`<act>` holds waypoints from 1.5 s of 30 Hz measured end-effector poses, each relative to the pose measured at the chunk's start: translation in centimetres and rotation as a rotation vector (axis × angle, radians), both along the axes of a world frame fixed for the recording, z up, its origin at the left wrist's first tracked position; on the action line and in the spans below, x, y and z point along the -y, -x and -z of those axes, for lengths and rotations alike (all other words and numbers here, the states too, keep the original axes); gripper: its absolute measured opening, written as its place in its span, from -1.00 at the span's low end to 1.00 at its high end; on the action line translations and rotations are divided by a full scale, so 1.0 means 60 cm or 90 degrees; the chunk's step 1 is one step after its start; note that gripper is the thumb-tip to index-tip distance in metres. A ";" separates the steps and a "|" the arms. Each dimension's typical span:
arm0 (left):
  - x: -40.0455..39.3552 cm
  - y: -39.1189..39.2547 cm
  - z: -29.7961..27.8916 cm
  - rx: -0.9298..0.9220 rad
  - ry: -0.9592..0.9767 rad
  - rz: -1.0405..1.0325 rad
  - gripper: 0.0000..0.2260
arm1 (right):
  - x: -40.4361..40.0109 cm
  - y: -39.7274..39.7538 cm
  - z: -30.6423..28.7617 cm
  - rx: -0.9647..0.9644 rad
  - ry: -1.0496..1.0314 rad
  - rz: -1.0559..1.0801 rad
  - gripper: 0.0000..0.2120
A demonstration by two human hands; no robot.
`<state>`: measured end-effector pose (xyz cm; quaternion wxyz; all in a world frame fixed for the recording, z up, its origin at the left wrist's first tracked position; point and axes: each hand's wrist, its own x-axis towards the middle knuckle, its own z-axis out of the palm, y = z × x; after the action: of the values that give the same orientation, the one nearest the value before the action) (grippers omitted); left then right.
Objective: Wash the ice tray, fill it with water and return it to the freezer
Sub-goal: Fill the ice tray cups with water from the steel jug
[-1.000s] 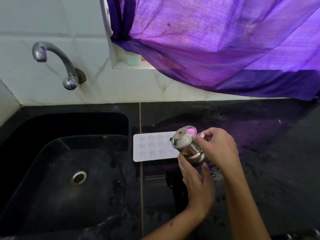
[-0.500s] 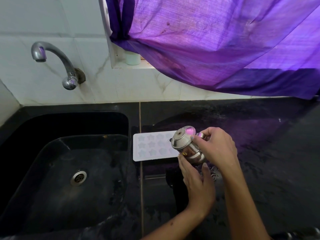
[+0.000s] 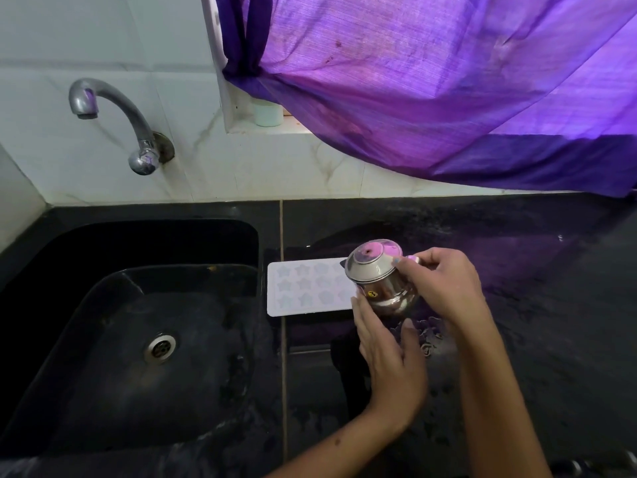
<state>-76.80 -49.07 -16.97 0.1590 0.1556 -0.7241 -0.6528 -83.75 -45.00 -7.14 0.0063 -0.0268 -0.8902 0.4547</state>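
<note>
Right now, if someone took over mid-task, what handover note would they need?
Right hand grips the small steel pot, tilted over the counter. Left hand is open, fingers straight against the pot's underside. The white star-mould ice tray lies flat on the black counter beside the sink. Tap shows no running water. Whether the tray holds water can't be told. Left: fill it, then return it to the freezer.

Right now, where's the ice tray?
Head view: the ice tray lies flat on the black counter, just right of the sink, its right end hidden behind the steel pot both hands hold.
</note>
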 end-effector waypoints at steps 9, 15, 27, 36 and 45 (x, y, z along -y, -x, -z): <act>0.027 -0.003 0.012 0.013 -0.014 -0.024 -0.41 | 0.033 -0.012 -0.003 -0.015 -0.055 -0.050 -0.83; 0.032 -0.003 0.014 0.015 -0.054 -0.050 -0.48 | 0.049 -0.017 -0.004 -0.011 -0.111 -0.077 -0.85; 0.026 -0.005 0.015 0.029 -0.092 -0.050 -0.48 | 0.055 -0.023 0.000 -0.030 -0.170 -0.090 -0.80; 0.027 -0.006 0.016 0.018 -0.095 -0.057 -0.46 | 0.057 -0.022 0.007 -0.028 -0.172 -0.103 -0.84; 0.027 -0.003 0.020 -0.001 -0.089 -0.082 -0.49 | 0.044 -0.018 0.010 0.005 -0.103 -0.062 -0.80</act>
<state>-76.59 -50.71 -18.17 0.1898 0.2120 -0.6654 -0.6901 -82.67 -47.66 -7.75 -0.0170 0.0149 -0.9244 0.3809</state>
